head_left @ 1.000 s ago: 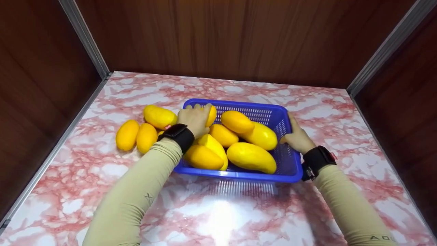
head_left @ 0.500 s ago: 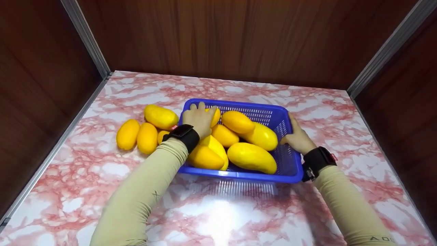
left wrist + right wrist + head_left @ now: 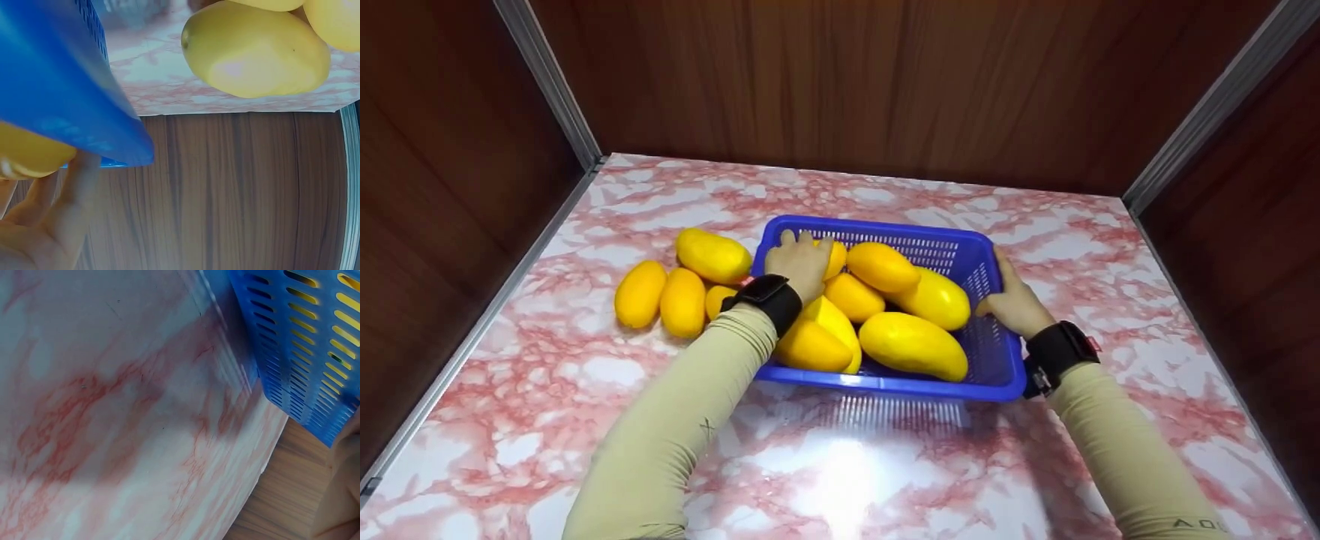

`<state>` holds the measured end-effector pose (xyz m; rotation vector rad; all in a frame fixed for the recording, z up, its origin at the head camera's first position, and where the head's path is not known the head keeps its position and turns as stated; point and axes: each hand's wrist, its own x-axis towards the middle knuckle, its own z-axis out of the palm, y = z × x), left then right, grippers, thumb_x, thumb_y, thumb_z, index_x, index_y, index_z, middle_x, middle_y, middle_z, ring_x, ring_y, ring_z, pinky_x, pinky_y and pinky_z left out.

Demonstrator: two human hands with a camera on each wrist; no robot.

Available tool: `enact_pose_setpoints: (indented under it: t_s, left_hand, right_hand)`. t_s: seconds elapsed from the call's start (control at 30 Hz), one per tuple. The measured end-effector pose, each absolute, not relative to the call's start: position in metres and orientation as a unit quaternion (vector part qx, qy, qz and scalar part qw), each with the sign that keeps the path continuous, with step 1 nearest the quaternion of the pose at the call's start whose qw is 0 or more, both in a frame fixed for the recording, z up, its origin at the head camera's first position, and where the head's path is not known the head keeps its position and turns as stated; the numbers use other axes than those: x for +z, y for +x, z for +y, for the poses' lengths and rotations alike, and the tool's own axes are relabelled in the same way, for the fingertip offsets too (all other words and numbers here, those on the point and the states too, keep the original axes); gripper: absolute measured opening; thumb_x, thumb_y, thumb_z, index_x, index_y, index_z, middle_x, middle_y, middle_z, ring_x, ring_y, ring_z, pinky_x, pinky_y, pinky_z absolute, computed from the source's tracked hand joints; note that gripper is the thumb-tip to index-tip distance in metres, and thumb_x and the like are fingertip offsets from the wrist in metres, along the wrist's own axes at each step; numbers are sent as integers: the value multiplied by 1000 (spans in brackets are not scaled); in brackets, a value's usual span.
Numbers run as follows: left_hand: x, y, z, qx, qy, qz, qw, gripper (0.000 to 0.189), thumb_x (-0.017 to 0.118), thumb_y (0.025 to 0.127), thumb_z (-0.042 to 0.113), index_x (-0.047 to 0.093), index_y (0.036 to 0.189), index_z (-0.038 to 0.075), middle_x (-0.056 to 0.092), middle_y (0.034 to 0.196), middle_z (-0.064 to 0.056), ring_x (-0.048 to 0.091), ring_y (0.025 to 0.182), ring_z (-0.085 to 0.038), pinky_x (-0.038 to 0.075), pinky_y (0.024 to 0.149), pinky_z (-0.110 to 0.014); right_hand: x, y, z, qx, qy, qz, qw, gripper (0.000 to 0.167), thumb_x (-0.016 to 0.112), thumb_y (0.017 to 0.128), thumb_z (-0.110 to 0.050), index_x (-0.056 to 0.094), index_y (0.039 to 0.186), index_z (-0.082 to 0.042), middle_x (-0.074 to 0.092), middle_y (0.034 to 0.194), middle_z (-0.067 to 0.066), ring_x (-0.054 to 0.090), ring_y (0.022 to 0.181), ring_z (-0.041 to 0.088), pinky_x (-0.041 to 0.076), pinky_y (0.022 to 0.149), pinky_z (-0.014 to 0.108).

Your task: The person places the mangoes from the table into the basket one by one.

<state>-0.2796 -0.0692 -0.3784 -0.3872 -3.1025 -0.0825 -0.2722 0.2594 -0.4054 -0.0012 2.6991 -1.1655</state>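
A blue slotted plastic basket (image 3: 889, 384) holds several yellow mangoes (image 3: 913, 345). At its far left corner my left hand (image 3: 797, 264) is down over a mango (image 3: 837, 259), back of the hand upward. The left wrist view shows the fingers (image 3: 76, 194) curled against that mango (image 3: 34, 149), just inside the basket wall (image 3: 62, 107). My right hand (image 3: 1016, 306) grips the basket's right rim, thumb inside and fingers along the outside. In the right wrist view only part of that hand (image 3: 340, 495) shows beside the slotted wall (image 3: 298, 343).
Left of the basket several mangoes (image 3: 639, 295) lie close together on the red-and-white marbled tabletop (image 3: 780, 465). One of them is partly hidden by the left wrist. Dark wood-look panels (image 3: 855, 90) with metal corner posts (image 3: 547, 82) stand around the table.
My left hand has shifted slightly right inside the basket, together with the mango under it. My right hand and the basket have stayed in place.
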Motion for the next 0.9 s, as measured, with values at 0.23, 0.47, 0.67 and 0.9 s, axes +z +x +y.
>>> enact_pose_setpoints:
  t_s: [0.23,0.47,0.67,0.9]
  left_hand:
    - [-376,-276,-69,-39,-122,-992,0,42,48,100,9,52,142,13,55,135,-21,47,124,-40,53,90,-55]
    - [-377,-276,-73,-37,-127,-991,7,41,46,101,7,53,141,13,55,135,-21,48,124,-41,53,89,-55]
    - [-374,-274,-80,-39,-129,-991,5,40,49,99,6,55,138,11,56,132,-22,51,121,-39,54,86,-55]
    - [-372,-273,-89,-60,-132,-989,16,36,53,96,9,59,132,7,62,122,-23,56,114,-40,52,93,-54]
  right_hand:
    - [-405,-273,260,-389,0,915,105,116,64,72,-6,-9,160,-24,30,155,32,47,116,40,43,94,46]
    - [-405,-274,258,-398,0,911,104,116,65,71,-5,-7,160,-24,30,155,30,46,118,40,41,97,47]
    - [-407,-273,258,-401,3,910,104,116,64,70,-4,-7,160,-24,27,157,29,44,120,41,39,101,49]
    - [-407,-273,260,-392,3,914,102,117,65,71,-6,-8,160,-22,27,157,31,43,122,41,39,102,50]
